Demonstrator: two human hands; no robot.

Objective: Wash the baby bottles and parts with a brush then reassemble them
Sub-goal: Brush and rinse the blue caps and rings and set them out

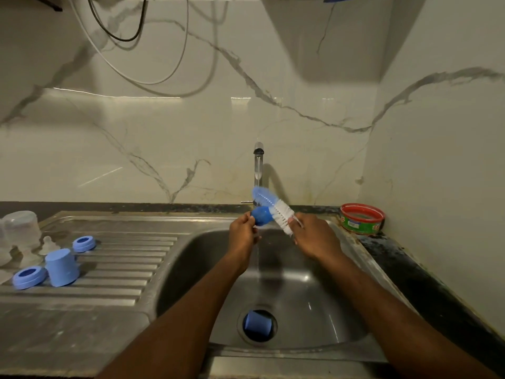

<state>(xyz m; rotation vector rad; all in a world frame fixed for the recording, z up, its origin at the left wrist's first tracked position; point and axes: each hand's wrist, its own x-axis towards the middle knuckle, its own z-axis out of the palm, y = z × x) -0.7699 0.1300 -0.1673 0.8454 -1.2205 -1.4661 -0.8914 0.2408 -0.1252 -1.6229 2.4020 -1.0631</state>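
Observation:
Over the steel sink (344, 285), my left hand (243, 233) pinches a blue bottle part (261, 215) under the running tap (258, 166). My right hand (314, 236) grips the handle of a bottle brush (277, 210) with blue and white bristles, which lies against that part. A blue cap (257, 322) rests on its side in the sink drain. On the drainboard at the left stand a blue cap (62, 267) upside down, two blue collar rings (29, 277) (84, 243), clear nipples (47, 244) and clear bottles (21, 228).
A thin stream of water falls from the tap into the basin. A red-rimmed round tub (362, 218) sits on the dark counter at the back right, close to the side wall. Cables hang on the marble wall above.

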